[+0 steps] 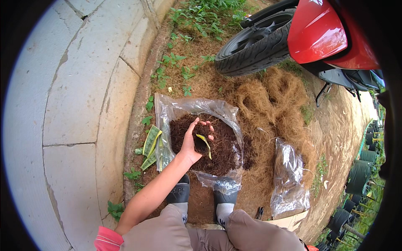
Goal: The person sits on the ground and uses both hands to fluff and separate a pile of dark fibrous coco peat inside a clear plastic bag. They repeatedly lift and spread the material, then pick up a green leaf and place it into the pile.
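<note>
My left hand (189,146) is curled around a dark clump of moist coir and soil (199,145), with its fingertips showing on the far side. A yellow-edged leaf piece (206,145) stands out of the clump within the grip. Below the hand, a mound of dark brown fibrous growing medium (221,153) lies on a clear plastic sheet or bag (198,105). Variegated snake plant leaf pieces (152,141) rest at the plastic's left side, some partly beneath it. My right hand is out of view.
Loose tan coir fibre (267,103) spreads to the right, beside a clear plastic bag (289,178). A red motorcycle's front wheel (254,40) stands beyond. Concrete paving (72,103) borders the left. My sandalled feet (178,189) flank the near edge. Black plant pots (340,219) line the far right.
</note>
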`<state>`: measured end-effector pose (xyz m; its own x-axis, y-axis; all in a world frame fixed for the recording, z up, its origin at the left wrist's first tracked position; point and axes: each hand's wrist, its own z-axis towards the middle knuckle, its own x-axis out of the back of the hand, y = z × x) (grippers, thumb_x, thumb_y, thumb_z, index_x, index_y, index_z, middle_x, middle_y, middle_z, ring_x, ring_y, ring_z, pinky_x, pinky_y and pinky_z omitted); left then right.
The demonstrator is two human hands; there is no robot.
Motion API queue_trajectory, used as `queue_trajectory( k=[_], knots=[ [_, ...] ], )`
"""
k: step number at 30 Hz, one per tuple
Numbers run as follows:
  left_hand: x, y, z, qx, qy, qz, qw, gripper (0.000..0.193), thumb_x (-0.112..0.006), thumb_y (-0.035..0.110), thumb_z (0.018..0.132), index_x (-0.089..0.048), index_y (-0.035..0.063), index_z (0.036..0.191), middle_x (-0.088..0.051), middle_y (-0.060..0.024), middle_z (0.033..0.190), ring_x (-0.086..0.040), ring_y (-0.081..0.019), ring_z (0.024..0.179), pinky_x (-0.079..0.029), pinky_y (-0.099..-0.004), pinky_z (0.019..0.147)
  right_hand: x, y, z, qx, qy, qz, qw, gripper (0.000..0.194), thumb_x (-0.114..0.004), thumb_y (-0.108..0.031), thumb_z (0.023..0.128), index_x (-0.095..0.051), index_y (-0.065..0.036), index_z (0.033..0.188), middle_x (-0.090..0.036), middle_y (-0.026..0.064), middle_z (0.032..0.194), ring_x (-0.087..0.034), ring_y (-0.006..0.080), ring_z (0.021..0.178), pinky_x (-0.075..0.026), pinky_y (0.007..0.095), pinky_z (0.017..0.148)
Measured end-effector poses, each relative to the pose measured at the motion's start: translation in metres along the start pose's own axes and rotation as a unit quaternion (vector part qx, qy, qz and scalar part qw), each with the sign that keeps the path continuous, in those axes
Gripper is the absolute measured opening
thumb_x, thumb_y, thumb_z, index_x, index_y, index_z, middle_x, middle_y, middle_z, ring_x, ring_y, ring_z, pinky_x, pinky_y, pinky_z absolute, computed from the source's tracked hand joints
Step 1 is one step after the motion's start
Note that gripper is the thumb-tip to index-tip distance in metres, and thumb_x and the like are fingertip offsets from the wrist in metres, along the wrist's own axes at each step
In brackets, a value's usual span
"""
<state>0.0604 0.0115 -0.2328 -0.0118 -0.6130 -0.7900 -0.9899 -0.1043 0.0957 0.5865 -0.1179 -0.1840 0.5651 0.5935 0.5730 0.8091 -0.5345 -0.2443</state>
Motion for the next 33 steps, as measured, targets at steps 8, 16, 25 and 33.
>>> queue_trajectory(
  k=[8, 16, 25, 33],
  knots=[
    [0.0016, -0.0004, 0.0014, 0.003, -0.022, -0.001, 1.0, 0.03, -0.077, 0.04, 0.113, -0.071, 0.0113, 0.106, -0.074, -0.006, 0.122, -0.075, -0.0235, 0.108, -0.063, -0.0378, 0.076, 0.0017, -0.0001, 0.0003, -0.008, -0.007, -0.007, 1.0, 0.026, -0.085, -0.02, 0.109, -0.075, -0.001, 0.096, -0.075, 0.0075, 0.113, -0.071, 0.0125, 0.094, -0.057, 0.031, 0.078],
    [0.0055, 0.001, 0.0011, -0.002, -0.026, -0.004, 1.0, 0.029, -0.077, 0.039, 0.113, -0.071, 0.0112, 0.107, -0.074, -0.0056, 0.123, -0.075, -0.0235, 0.108, -0.064, -0.038, 0.076, 0.0037, 0.001, -0.0022, -0.014, -0.009, -0.007, 1.0, 0.026, -0.084, -0.022, 0.11, -0.075, -0.001, 0.098, -0.076, 0.0081, 0.114, -0.072, 0.0131, 0.095, -0.057, 0.0314, 0.079],
    [0.0013, 0.0012, -0.0016, 0.015, -0.008, 0.011, 1.0, 0.03, -0.076, 0.04, 0.114, -0.071, 0.011, 0.107, -0.073, -0.0059, 0.123, -0.074, -0.0248, 0.108, -0.063, -0.039, 0.078, 0.0064, -0.0008, -0.0025, -0.017, -0.016, -0.012, 1.0, 0.026, -0.084, -0.023, 0.111, -0.076, -0.001, 0.099, -0.078, 0.0087, 0.115, -0.073, 0.0137, 0.097, -0.058, 0.0317, 0.08],
    [-0.0024, -0.0003, -0.0027, 0.004, -0.026, 0.018, 1.0, 0.029, -0.077, 0.038, 0.113, -0.071, 0.0108, 0.106, -0.072, -0.0063, 0.124, -0.074, -0.0245, 0.109, -0.062, -0.0392, 0.078, 0.0066, -0.0001, -0.0047, -0.012, -0.022, -0.013, 1.0, 0.027, -0.083, -0.025, 0.111, -0.077, -0.001, 0.101, -0.079, 0.0093, 0.115, -0.074, 0.0143, 0.098, -0.058, 0.032, 0.082]
  ],
)
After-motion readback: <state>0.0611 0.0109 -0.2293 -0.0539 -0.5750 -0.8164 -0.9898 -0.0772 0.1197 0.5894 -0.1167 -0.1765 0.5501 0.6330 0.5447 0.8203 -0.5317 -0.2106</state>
